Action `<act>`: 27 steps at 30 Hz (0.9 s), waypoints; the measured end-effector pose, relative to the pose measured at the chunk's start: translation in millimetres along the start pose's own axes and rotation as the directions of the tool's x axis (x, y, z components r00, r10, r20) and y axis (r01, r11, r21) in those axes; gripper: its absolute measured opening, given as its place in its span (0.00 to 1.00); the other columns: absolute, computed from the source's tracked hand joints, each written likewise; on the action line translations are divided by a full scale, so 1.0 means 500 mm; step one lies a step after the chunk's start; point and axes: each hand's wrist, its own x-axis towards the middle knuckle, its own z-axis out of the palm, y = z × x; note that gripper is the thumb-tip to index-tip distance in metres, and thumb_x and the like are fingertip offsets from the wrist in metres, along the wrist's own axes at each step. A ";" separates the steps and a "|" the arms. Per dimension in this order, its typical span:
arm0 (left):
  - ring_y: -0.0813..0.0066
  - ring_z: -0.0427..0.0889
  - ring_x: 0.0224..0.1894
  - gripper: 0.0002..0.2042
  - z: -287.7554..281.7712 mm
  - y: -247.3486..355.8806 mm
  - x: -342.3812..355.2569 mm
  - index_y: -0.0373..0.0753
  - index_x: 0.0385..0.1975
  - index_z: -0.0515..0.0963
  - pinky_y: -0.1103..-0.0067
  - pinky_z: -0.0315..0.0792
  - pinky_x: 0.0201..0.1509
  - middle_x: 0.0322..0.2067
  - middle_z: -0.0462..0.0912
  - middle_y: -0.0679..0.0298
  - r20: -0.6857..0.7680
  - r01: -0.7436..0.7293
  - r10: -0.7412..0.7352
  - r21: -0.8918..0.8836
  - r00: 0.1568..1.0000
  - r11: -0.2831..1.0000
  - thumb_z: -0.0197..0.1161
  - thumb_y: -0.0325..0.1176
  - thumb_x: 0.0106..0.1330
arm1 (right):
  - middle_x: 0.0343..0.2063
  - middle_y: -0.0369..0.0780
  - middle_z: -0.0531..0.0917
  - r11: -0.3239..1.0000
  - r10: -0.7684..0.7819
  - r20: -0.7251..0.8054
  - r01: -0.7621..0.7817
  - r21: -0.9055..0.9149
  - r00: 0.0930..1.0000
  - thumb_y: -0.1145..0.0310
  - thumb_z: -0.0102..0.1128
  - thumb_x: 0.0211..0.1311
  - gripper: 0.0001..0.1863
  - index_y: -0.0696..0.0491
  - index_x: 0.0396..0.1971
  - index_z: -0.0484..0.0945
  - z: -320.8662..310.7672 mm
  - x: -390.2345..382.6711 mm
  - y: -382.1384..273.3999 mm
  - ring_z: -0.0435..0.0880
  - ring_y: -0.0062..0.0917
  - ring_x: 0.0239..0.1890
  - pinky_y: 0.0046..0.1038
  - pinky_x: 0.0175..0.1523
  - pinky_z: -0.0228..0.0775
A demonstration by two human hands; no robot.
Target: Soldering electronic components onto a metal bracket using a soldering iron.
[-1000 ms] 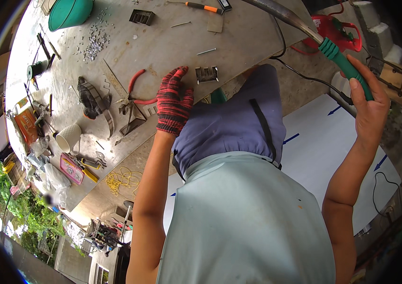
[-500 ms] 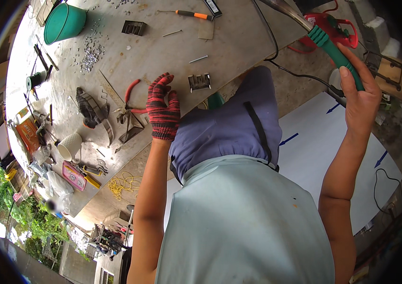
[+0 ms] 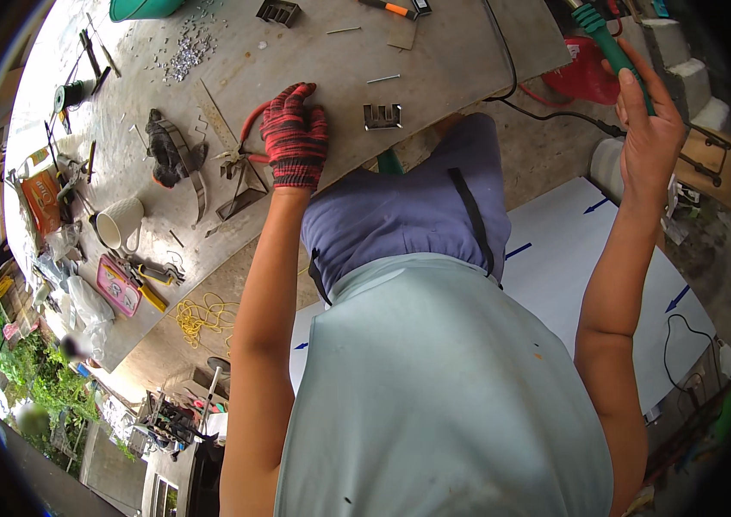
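My left hand [image 3: 295, 138], in a red and black striped glove, is over the ends of the red-handled pliers [image 3: 253, 116] on the metal table. Its fingers are loosely bent and the thumb stands apart; whether they touch the handles is hidden. Beside the pliers' jaws stands a small metal angle frame [image 3: 240, 200]. My bare right hand [image 3: 645, 138] is raised at the right, wrapped round the green ridged handle [image 3: 600, 30] of a tool with a metal shaft, mostly out of the picture. A small slotted metal piece [image 3: 382, 116] lies near the table edge.
On the table [image 3: 460, 65] are nails, a second slotted piece [image 3: 278, 12], small metal bits [image 3: 189, 56], a dark strapped object [image 3: 167, 151], a white mug [image 3: 120, 222] and a pink tray [image 3: 118, 284]. A black cord [image 3: 555, 114] crosses the right edge, near a red container [image 3: 579, 73].
My left hand has moved left over the ends of the pliers' handles. My right hand has risen with the green-handled tool, whose shaft has mostly left the picture. The view has shifted.
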 end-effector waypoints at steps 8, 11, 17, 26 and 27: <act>0.51 0.78 0.56 0.18 0.015 0.015 0.018 0.48 0.52 0.80 0.58 0.70 0.60 0.54 0.80 0.58 -0.082 -0.063 0.077 0.160 0.994 0.985 0.66 0.33 0.60 | 0.40 0.35 0.88 0.983 -0.049 -0.071 0.060 0.172 0.996 0.67 0.65 0.73 0.20 0.55 0.61 0.81 0.029 0.030 -0.048 0.64 0.06 0.25 0.12 0.29 0.57; 0.51 0.78 0.54 0.18 0.021 0.004 -0.003 0.49 0.52 0.80 0.58 0.72 0.57 0.54 0.80 0.60 -0.093 -0.073 0.095 0.223 0.991 0.972 0.65 0.33 0.60 | 0.42 0.36 0.88 0.981 -0.041 -0.137 0.065 0.182 0.990 0.66 0.64 0.74 0.20 0.56 0.62 0.80 0.047 0.039 -0.019 0.65 0.05 0.25 0.12 0.29 0.58; 0.52 0.78 0.54 0.17 0.020 0.020 -0.013 0.48 0.53 0.80 0.57 0.71 0.56 0.55 0.80 0.59 -0.099 -0.060 0.092 0.291 0.991 0.955 0.63 0.33 0.63 | 0.44 0.34 0.87 0.978 -0.157 -0.201 0.180 0.102 0.967 0.62 0.61 0.76 0.21 0.55 0.63 0.79 0.082 0.132 -0.005 0.73 0.08 0.32 0.14 0.34 0.65; 0.50 0.80 0.48 0.14 0.022 0.046 0.010 0.47 0.47 0.81 0.56 0.73 0.52 0.48 0.83 0.57 -0.157 -0.070 0.119 0.289 0.980 0.955 0.63 0.27 0.61 | 0.41 0.47 0.83 0.913 -0.378 -0.189 0.331 -0.239 0.906 0.64 0.61 0.72 0.19 0.58 0.57 0.80 0.323 0.277 0.084 0.83 0.42 0.44 0.37 0.49 0.75; 0.50 0.80 0.48 0.15 0.022 0.049 0.010 0.47 0.47 0.81 0.56 0.73 0.51 0.48 0.83 0.57 -0.164 -0.074 0.127 0.296 0.978 0.952 0.63 0.27 0.61 | 0.42 0.47 0.83 0.907 -0.384 -0.192 0.330 -0.262 0.903 0.65 0.61 0.72 0.18 0.58 0.57 0.80 0.355 0.279 0.096 0.83 0.43 0.44 0.38 0.49 0.75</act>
